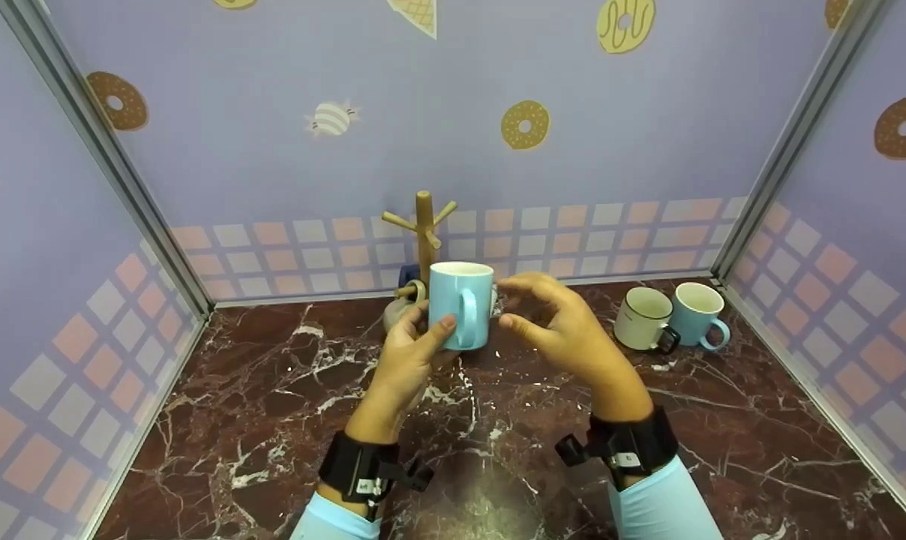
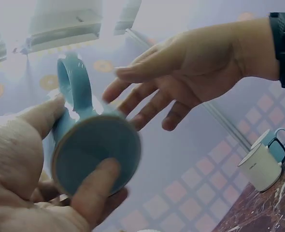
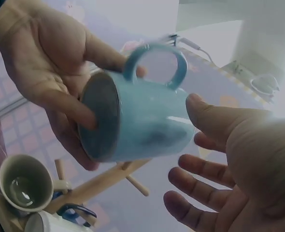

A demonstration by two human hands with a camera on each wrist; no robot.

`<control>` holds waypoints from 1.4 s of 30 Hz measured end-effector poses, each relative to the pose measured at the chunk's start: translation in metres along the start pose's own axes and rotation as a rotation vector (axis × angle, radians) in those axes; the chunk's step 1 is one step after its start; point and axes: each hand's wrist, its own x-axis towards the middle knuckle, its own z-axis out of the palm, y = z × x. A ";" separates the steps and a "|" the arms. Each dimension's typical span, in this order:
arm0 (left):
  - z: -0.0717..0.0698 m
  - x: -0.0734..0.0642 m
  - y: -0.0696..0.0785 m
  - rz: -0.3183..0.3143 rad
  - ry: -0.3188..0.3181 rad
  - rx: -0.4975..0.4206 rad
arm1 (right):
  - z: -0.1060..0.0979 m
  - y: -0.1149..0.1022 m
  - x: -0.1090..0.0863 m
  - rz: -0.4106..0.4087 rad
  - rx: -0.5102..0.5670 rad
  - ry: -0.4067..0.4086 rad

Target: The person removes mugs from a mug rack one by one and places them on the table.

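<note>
My left hand (image 1: 402, 364) holds a light blue mug (image 1: 444, 300) up in front of a wooden mug tree (image 1: 424, 225). The thumb lies beside the mug's handle, and one finger reaches across its base (image 2: 79, 159), as the left wrist view shows. The mug stands nearly upright in the head view, its handle toward me. To its right is my right hand (image 1: 569, 330), fingers spread and loosely bent, holding nothing. In the right wrist view that hand's thumb (image 3: 198, 108) is right at the mug's rim end.
Behind the held mug, a beige mug (image 3: 26, 181) and a white mug (image 3: 55, 224) are low by the mug tree. A cream mug with a dark handle (image 1: 640, 319) and another light blue mug (image 1: 694, 319) stand at the right on the dark marbled tabletop (image 1: 273, 420). Patterned walls enclose it.
</note>
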 end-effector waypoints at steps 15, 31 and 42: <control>0.017 -0.002 -0.012 0.353 0.237 0.195 | 0.022 -0.025 -0.003 0.158 0.409 -0.069; 0.016 0.001 -0.026 0.581 0.287 0.304 | 0.025 -0.021 0.003 0.355 0.435 -0.104; 0.015 -0.002 -0.021 0.467 0.308 0.466 | 0.006 -0.009 0.004 0.458 0.441 0.059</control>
